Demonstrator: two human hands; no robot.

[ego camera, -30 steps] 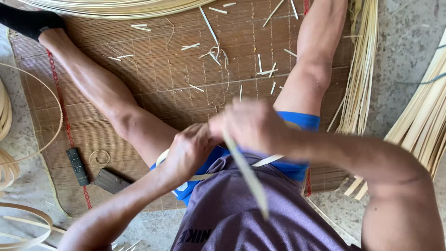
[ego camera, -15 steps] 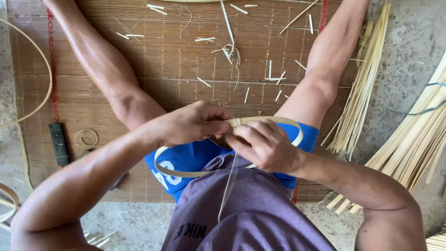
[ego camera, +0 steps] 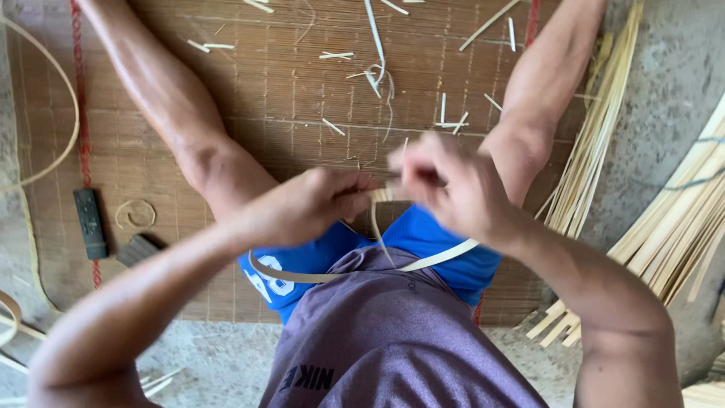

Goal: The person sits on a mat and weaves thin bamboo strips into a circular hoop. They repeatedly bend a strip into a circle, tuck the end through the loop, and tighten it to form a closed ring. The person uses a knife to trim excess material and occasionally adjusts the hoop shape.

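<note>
I sit on a woven mat (ego camera: 287, 106) with my legs spread. My left hand (ego camera: 310, 204) and my right hand (ego camera: 445, 189) meet over my lap, both pinching a thin pale bamboo strip (ego camera: 423, 262). The strip is bent into a loop that curves down across my blue shorts (ego camera: 453, 264) and purple shirt. A loose end of the strip hangs down between my hands. My right hand is blurred by motion.
Short bamboo offcuts (ego camera: 374, 53) litter the mat ahead. Bundles of long bamboo strips (ego camera: 596, 143) lie along the right on the concrete floor, more at far right (ego camera: 680, 219). A dark rectangular tool (ego camera: 89, 224), a small coiled ring (ego camera: 134, 214) and a dark block (ego camera: 136, 249) lie left.
The long free end that stuck out toward me has been drawn in. My hands have closed together on the strip, and the loop now curves under them across my lap.
</note>
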